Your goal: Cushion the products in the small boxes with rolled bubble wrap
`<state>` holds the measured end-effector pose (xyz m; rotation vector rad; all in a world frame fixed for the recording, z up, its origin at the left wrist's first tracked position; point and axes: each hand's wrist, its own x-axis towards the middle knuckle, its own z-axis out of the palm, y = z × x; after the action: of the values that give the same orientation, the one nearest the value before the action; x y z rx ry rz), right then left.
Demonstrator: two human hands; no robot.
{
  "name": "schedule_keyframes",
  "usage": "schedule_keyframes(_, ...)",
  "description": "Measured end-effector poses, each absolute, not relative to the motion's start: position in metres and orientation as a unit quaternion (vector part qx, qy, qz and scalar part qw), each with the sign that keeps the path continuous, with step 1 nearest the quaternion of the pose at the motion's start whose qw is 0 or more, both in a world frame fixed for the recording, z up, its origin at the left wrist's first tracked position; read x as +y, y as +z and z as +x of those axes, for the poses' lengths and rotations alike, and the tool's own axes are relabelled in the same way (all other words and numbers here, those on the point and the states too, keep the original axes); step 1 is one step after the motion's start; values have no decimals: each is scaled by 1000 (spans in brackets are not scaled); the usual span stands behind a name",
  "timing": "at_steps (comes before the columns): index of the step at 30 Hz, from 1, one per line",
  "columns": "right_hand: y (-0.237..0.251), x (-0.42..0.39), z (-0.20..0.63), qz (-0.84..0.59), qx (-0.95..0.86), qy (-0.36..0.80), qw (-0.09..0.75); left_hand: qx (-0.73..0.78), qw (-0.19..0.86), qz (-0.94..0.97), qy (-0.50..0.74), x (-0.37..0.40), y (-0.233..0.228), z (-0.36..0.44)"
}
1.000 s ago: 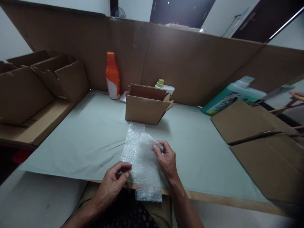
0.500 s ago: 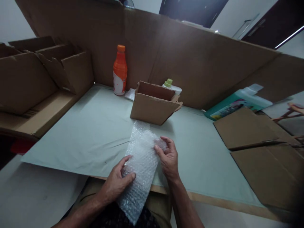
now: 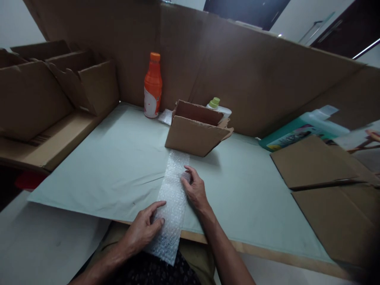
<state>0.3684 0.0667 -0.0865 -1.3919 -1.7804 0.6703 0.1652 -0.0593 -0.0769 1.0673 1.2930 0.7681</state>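
A strip of bubble wrap (image 3: 172, 206) lies lengthwise at lower centre, its near end hanging over the table (image 3: 113, 166) edge. The left hand (image 3: 142, 231) presses flat fingers on its lower part, pinching nothing. The right hand (image 3: 194, 190) curls its fingertips onto the strip's right edge, just below the open cardboard box (image 3: 194, 134).

A tall cardboard screen (image 3: 237, 75) is standing along the back of the table (image 3: 118, 158), which is lying under a pale green sheet with a wooden front edge showing. Behind the screen, white walls (image 3: 297, 23) and dark door panels (image 3: 246, 10) are showing in dim, bluish light.
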Motion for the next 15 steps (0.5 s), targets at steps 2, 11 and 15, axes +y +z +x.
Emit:
schedule_keyframes(2, -90, 69, 368, -550, -709, 238, 371, 563, 599, 477, 312, -59, -79, 164)
schedule_keyframes(11, -79, 20, 407, -480, -801, 190, 302, 557, 628, 453, 300, -61, -70, 162)
schedule_keyframes(15, -68, -20, 424, -424, -856, 190, 228, 541, 657, 427, 305, -63, -67, 159)
